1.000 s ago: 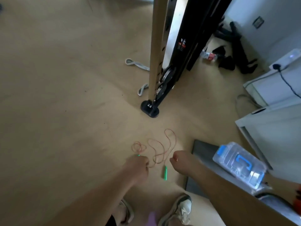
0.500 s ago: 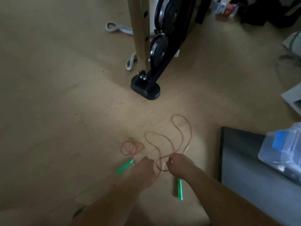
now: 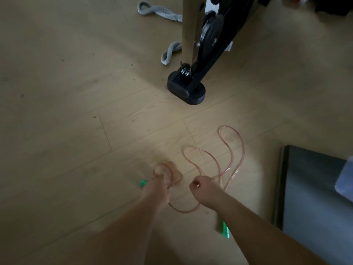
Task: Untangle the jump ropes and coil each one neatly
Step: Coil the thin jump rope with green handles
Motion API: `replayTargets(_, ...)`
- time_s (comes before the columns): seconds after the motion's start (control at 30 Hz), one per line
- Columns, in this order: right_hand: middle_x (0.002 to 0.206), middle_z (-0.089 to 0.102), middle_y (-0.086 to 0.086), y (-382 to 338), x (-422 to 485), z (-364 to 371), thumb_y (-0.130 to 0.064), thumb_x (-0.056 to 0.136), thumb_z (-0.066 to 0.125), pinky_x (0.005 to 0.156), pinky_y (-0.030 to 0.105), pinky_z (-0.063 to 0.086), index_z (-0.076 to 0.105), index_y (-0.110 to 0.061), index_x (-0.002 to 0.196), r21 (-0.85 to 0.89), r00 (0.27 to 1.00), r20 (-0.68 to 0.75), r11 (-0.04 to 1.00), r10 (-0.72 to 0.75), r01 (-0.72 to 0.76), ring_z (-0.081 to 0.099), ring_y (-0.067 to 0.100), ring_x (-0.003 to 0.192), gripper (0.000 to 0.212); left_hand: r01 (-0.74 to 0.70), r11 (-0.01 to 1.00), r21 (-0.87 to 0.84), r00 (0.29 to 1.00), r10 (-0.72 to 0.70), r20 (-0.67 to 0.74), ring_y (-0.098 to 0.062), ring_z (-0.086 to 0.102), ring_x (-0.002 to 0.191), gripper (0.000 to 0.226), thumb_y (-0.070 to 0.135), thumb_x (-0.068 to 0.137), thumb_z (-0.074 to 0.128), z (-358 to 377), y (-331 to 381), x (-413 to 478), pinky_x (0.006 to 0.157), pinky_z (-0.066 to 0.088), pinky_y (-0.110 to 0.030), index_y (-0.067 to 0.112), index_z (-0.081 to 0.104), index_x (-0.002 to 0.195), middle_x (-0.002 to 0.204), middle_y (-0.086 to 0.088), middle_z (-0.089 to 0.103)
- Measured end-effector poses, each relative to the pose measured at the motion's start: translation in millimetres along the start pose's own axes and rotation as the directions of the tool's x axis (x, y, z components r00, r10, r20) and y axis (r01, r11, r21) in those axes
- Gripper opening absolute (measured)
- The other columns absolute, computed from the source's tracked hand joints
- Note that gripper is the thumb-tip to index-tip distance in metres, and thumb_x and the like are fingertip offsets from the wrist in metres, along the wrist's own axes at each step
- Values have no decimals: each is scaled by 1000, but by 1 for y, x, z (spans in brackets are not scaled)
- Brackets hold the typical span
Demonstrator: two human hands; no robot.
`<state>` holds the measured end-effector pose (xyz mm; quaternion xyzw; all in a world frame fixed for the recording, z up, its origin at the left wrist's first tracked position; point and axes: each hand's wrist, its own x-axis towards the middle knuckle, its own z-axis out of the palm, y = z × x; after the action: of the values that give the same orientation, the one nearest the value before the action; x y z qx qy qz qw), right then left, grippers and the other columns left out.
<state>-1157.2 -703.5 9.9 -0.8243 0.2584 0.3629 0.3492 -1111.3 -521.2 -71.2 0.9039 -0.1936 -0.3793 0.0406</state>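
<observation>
Compared with half a second ago, I see the two hands farther apart above the floor (image 3: 76, 121). A slack bow of cord now sags between them, where before they nearly touched. The left hand (image 3: 162, 181) has gone forward onto the small coil, and the right forearm now hides the top of one green handle.

The exercise machine (image 3: 210, 44) stands at the back on its black foot, and a dark mat (image 3: 315, 197) lies at the right. The jump rope (image 3: 232, 150) lies on the floor between that foot and me. Its long axis runs away from me, and its tall loops point toward the foot but stop well short of it.

The right hand (image 3: 203, 189) is a fist closed round the cord. The left hand's fingers are bunched in the small coil, but they are blurred and I cannot tell whether they grip it.

The right handle (image 3: 225, 230) lies roughly near to far beside the right forearm. Only the end of the left handle (image 3: 143, 183) pokes out to the left of the left hand.

I count one jump rope, two tall loops, one small coil and two green handles.
</observation>
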Motion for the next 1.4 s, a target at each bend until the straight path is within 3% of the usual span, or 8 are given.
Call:
replayTargets(0.3, 93, 71, 11, 2, 21, 7, -32, 101, 50, 73, 30, 48, 65, -11, 88, 229, 997, 30, 970, 76, -81, 64, 28, 85, 29, 149, 892, -426, 989, -137, 57, -24, 70, 85, 14, 33, 83, 63, -40, 35, -3, 66, 50, -24, 19, 66, 82, 81, 2, 69)
replayTargets(0.5, 70, 74, 13, -21, -5, -47, -54, 100, 48, 53, 26, 46, 71, -8, 87, 588, 969, 167, 770, 184, -248, 65, 26, 60, 53, -7, 671, -741, 985, 134, 112, -15, 67, 62, 8, 20, 74, 75, -129, 80, -40, 64, 58, -38, 12, 72, 74, 68, -8, 74)
replayTargets(0.63, 78, 72, 22, -42, -29, -97, -33, 93, 64, 63, 35, 45, 73, 5, 96, 616, 984, 94, 767, 153, -178, 63, 28, 68, 40, -24, 598, -801, 937, 292, 191, -18, 70, 67, 11, 1, 84, 75, -170, 114, -74, 68, 61, -30, -6, 75, 93, 82, -23, 75)
replayTargets(0.77, 73, 68, 18, -58, -55, -148, -20, 101, 53, 47, 22, 44, 70, -3, 96, 499, 997, 52, 863, 55, -74, 60, 22, 49, 25, -93, 775, -626, 914, 316, 254, -22, 74, 78, 15, 23, 92, 72, -215, 133, -89, 72, 63, -31, 10, 75, 85, 84, -17, 74)
replayTargets(0.87, 63, 61, 7, -65, -81, -173, -31, 103, 53, 44, 21, 40, 71, -17, 92, 362, 999, 13, 931, -41, 34, 52, 18, 47, 26, -168, 961, -222, 985, 172, -2, -24, 71, 92, 16, 27, 91, 67, -250, 133, -83, 76, 58, -32, 15, 69, 102, 99, -3, 73)
replayTargets(0.97, 59, 57, 2, -73, -111, -189, -27, 93, 60, 48, 25, 38, 70, -22, 79, 259, 993, 7, 959, -119, 113, 47, 18, 51, 18, -318, 944, -90, 946, 310, -96, -20, 62, 106, 39, 16, 85, 67, -273, 146, -91, 87, 54, -34, 20, 57, 123, 118, 4, 63)
replayTargets(1.07, 62, 56, 9, -78, -136, -204, -21, 82, 57, 55, 33, 37, 65, -9, 72, 247, 990, -13, 959, -141, 140, 46, 22, 55, 18, -376, 922, -88, 926, 377, -15, -19, 64, 95, 19, 18, 88, 65, -288, 169, -109, 78, 54, -33, 22, 60, 105, 103, 3, 67)
replayTargets(1.4, 61, 46, -1, -59, -155, -213, -38, 99, 62, 46, 26, 27, 72, -10, 79, 540, 939, -220, 769, -263, 342, 36, 12, 51, 36, -385, 923, 3, 922, 384, 44, -26, 73, 79, 20, 20, 105, 45, -339, 184, -146, 63, 64, -40, 19, 64, 113, 97, -3, 65)
